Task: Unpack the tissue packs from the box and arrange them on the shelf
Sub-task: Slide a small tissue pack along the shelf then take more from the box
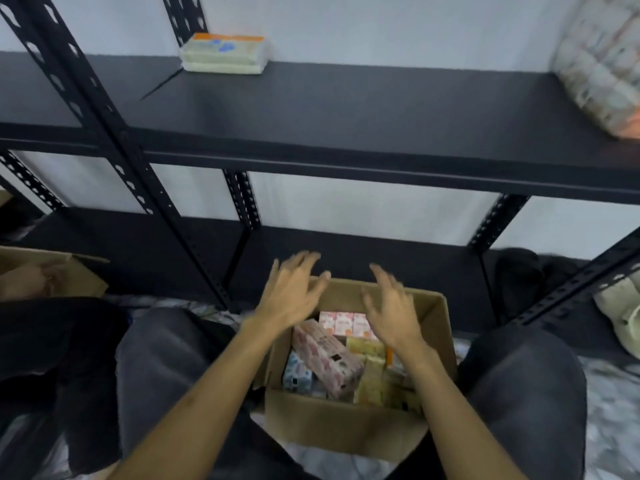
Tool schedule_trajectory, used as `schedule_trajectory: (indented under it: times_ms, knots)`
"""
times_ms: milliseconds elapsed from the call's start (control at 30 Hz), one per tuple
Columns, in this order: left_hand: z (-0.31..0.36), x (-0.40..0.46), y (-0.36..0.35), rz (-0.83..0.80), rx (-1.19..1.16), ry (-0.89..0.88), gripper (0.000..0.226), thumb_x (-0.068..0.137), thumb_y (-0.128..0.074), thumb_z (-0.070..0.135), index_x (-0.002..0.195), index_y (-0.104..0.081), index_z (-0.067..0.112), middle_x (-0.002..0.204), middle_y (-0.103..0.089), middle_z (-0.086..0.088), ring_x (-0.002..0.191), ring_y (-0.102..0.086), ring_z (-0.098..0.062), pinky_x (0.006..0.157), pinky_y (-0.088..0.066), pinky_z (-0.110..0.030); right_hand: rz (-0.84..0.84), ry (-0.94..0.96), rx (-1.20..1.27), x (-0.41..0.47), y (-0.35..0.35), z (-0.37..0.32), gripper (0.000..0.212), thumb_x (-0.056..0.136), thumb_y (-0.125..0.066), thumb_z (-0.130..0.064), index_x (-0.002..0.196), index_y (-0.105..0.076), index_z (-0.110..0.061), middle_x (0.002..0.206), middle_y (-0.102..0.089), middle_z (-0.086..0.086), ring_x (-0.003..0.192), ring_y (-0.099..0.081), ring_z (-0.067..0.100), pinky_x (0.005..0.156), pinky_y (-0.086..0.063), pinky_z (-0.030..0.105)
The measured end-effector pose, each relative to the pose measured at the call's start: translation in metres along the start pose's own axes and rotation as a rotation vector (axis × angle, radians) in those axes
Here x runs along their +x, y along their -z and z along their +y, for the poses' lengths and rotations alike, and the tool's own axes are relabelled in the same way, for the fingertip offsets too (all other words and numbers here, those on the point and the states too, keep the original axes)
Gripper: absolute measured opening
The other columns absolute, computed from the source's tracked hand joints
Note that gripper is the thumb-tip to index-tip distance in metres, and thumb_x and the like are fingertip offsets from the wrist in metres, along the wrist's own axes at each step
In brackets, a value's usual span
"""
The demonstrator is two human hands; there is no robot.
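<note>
An open cardboard box (341, 429) sits on the floor between my knees, holding several tissue packs: a long pink pack (327, 358) lying askew, a blue pack (297, 374), yellow packs (372, 375) and small pink ones (343, 322) at the back. My left hand (292, 289) and my right hand (393, 306) hover above the box's far side, fingers spread, holding nothing. One yellow-and-orange tissue pack (224, 53) lies on the black shelf (346, 112) at the back left.
A large plastic-wrapped bundle (602, 64) stands at the shelf's right end. Black perforated uprights (114, 140) frame the rack, with a lower shelf (363, 265) behind the box. Another cardboard box (52, 271) sits at the left, a pale bag (620, 313) at the right.
</note>
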State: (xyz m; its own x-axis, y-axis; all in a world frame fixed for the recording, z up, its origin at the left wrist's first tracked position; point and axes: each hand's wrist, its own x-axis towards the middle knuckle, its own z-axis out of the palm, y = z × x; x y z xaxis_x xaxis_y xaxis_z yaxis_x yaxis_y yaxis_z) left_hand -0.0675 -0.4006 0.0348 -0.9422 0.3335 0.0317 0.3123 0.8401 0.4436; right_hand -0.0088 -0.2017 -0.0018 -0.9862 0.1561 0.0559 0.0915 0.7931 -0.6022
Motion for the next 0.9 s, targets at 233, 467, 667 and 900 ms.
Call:
schedule_trajectory:
  times_ms: [233, 467, 667, 900]
  knots:
    - [-0.028, -0.037, -0.122, -0.390, -0.085, 0.285, 0.060, 0.094, -0.038, 0.062, 0.137, -0.055, 0.024, 0.140, -0.058, -0.003, 0.123, -0.057, -0.028, 0.100, -0.048, -0.041, -0.763, -0.392, -0.128, -0.065, -0.077, 0.075, 0.041, 0.100, -0.049, -0.043, 0.132, -0.055, -0.018, 0.132, -0.061, 0.007, 0.111, -0.058, 0.024, 0.090, -0.048, 0.034]
    - [-0.048, -0.068, -0.176, -0.989, -0.062, 0.378, 0.048, 0.104, -0.038, 0.053, 0.138, -0.057, 0.025, 0.138, -0.056, -0.003, 0.106, -0.054, -0.020, 0.099, -0.044, -0.035, -0.920, -0.446, -0.068, -0.066, -0.089, 0.091, 0.023, 0.101, -0.049, -0.032, 0.095, -0.058, -0.012, 0.091, -0.056, 0.005, 0.078, -0.053, 0.017, 0.057, -0.037, 0.026]
    - [-0.048, -0.060, -0.176, -1.031, -0.074, 0.371, 0.047, 0.103, -0.042, 0.052, 0.138, -0.059, 0.027, 0.142, -0.055, -0.004, 0.108, -0.053, -0.022, 0.098, -0.045, -0.036, -0.597, -0.547, -0.120, -0.059, -0.097, 0.111, 0.026, 0.096, -0.056, -0.022, 0.118, -0.059, -0.011, 0.117, -0.062, 0.011, 0.108, -0.061, 0.030, 0.081, -0.049, 0.033]
    - [-0.051, -0.054, -0.190, -0.890, -0.146, 0.415, 0.028, 0.096, -0.057, 0.040, 0.114, -0.073, 0.025, 0.124, -0.065, -0.002, 0.096, -0.057, -0.017, 0.089, -0.049, -0.035, -0.316, -0.514, -0.403, -0.046, -0.114, 0.129, 0.049, 0.092, -0.058, -0.017, 0.138, -0.042, -0.012, 0.143, -0.038, 0.016, 0.135, -0.034, 0.035, 0.108, -0.036, 0.048]
